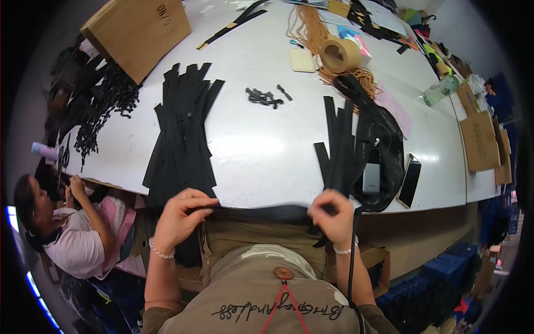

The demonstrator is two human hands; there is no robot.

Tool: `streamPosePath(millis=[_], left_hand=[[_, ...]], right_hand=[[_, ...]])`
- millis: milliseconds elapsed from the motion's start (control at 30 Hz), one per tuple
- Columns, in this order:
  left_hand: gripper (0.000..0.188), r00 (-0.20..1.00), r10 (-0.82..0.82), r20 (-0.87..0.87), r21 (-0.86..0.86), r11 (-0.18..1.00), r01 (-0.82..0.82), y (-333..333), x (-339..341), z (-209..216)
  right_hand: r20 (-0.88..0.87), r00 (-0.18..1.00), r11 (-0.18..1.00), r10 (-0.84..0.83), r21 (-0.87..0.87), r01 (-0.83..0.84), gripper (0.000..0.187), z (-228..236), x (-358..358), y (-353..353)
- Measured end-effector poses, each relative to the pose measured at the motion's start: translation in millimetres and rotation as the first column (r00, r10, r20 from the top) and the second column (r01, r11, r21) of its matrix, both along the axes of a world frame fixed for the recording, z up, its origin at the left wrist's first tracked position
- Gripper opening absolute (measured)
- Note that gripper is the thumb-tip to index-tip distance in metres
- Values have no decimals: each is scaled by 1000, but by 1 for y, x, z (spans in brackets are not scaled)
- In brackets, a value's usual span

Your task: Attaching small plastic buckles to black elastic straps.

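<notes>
Between my hands a long black fabric strip (pixel 258 213) is stretched level along the table's front edge, blurred by motion. My left hand (pixel 186 214) pinches its left end between thumb and fingers. My right hand (pixel 335 216) is closed at its right end, its fingertips slightly smeared. Beyond my left hand lies a thick pile of similar black strips (pixel 183 133), hanging over the front edge. A smaller bunch of black strips (pixel 336 147) lies just beyond my right hand. Several small black pieces (pixel 264 98) sit in a loose heap farther back.
A black bag (pixel 384 133) with a grey device (pixel 371 177) on it and a phone (pixel 410 181) lie right. Behind are a tape roll (pixel 340 54) and brown cords (pixel 307 30). Left stand a cardboard box (pixel 136 36), black cords (pixel 108 97) and a seated person (pixel 78 234).
</notes>
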State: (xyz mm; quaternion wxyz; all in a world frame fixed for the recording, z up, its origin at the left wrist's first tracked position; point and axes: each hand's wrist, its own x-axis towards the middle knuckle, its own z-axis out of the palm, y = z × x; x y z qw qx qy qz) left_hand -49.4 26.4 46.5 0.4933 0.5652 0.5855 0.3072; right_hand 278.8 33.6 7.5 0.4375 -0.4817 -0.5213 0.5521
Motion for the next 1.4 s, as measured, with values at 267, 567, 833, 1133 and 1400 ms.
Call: streamPosePath(millis=[267, 567, 833, 1133, 1400], left_hand=[[21, 551, -633, -545, -19, 666, 746, 21, 44, 30], [21, 938, -303, 169, -86, 943, 320, 53, 68, 16], [46, 764, 116, 635, -159, 987, -18, 26, 101, -16], [33, 749, 94, 656, -204, 977, 56, 19, 100, -18], [23, 754, -7, 657, -151, 978, 141, 17, 102, -17]], right_hand=[[386, 803, 818, 455, 176, -548, 47, 38, -49, -17], [-356, 892, 858, 279, -325, -398, 34, -17, -47, -30], [-476, 822, 810, 312, -319, -492, 36, -11, -54, -36], [-230, 919, 922, 319, -147, -357, 33, -6, -46, -24], [-154, 964, 976, 217, 52, -211, 26, 13, -36, 18]])
